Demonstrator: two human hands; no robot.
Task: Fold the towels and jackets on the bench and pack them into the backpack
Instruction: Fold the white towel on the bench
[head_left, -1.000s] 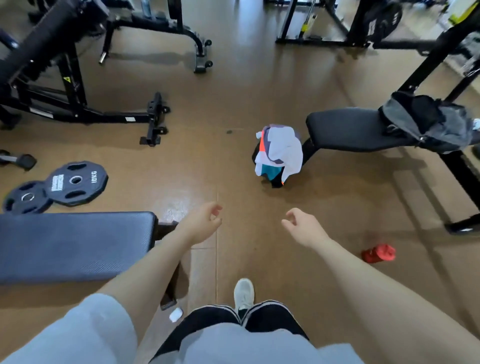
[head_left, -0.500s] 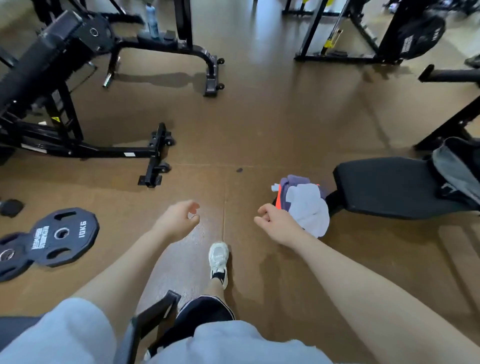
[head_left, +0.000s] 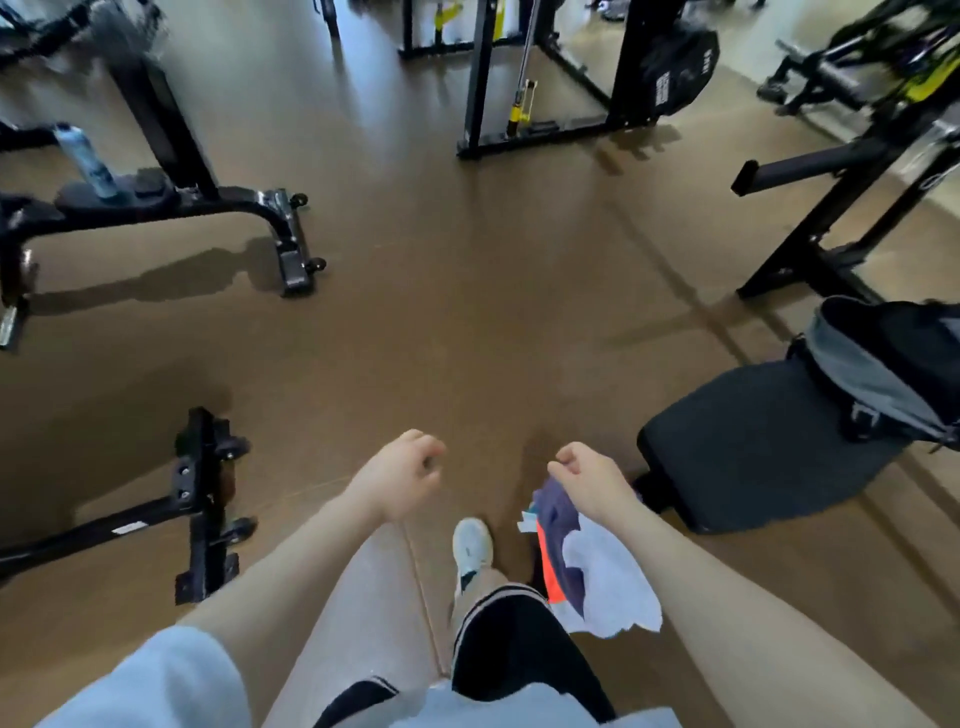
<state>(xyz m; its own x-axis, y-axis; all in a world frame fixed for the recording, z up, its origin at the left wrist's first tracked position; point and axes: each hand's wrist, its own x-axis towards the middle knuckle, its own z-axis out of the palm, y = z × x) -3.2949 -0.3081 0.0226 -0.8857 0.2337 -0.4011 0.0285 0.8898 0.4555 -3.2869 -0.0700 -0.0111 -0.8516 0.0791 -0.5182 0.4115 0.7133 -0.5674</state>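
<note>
Hands empty beside clothing heap at gym surface

Left hand (head_left: 402, 475) and right hand (head_left: 592, 480) hang loosely curled, each grip holding nothing. Piled towels and jackets (head_left: 587, 566) drape off the padded surface (head_left: 753, 447) end, under the right forearm. Backpack (head_left: 893, 364) sits open on it.

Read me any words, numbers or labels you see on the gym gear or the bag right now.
None can be read.
White print on the black weight cover at the rack: too blurred.
White sticker on the black floor frame: too small.
Label on the water bottle: blurred.
Backpack on the bench: no visible text.
</note>
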